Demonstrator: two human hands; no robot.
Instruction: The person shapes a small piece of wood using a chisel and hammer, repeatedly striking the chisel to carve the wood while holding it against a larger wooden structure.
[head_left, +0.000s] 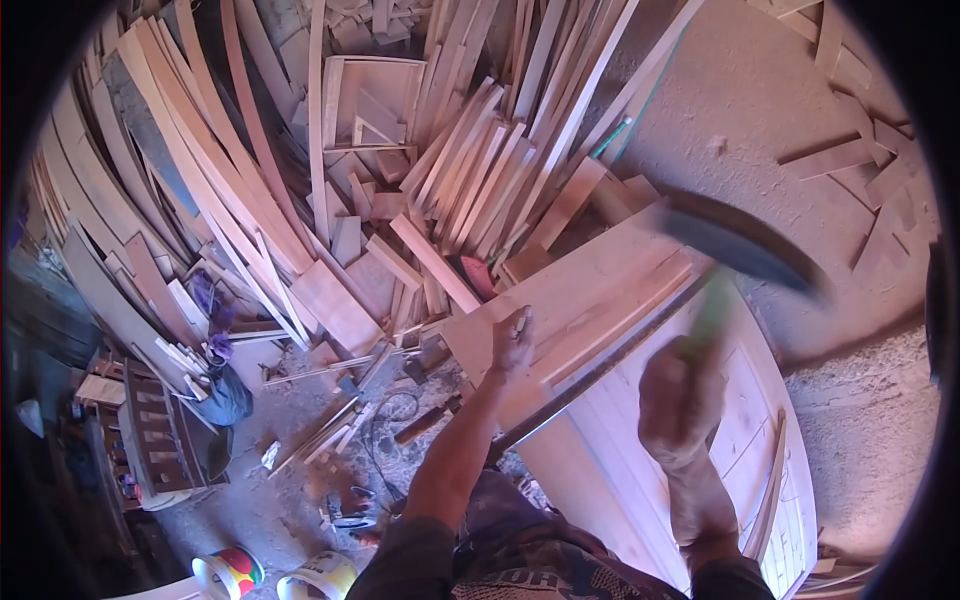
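Observation:
My right hand (682,405) is raised in front of me on the right, wrapped round the green handle of a hammer (710,315). The hammer's long dark head is smeared by motion. My left hand (512,342) is at the near left part of a thick wooden board (580,275), its fingers curled together. Whether anything small is between those fingers is too unclear to tell. Along the board's near side runs a narrow dark strip (600,368). Below it lies a large pale wooden panel (740,400) with a curved-looking outline, partly covered by my right arm.
Long planks (200,150) lean in stacks at the left and back. Short offcuts (470,180) are piled beyond the board. Wood scraps (870,170) lie at the far right. Two buckets (228,572), a slatted wooden piece (160,430) and a cable (385,420) are on the left floor.

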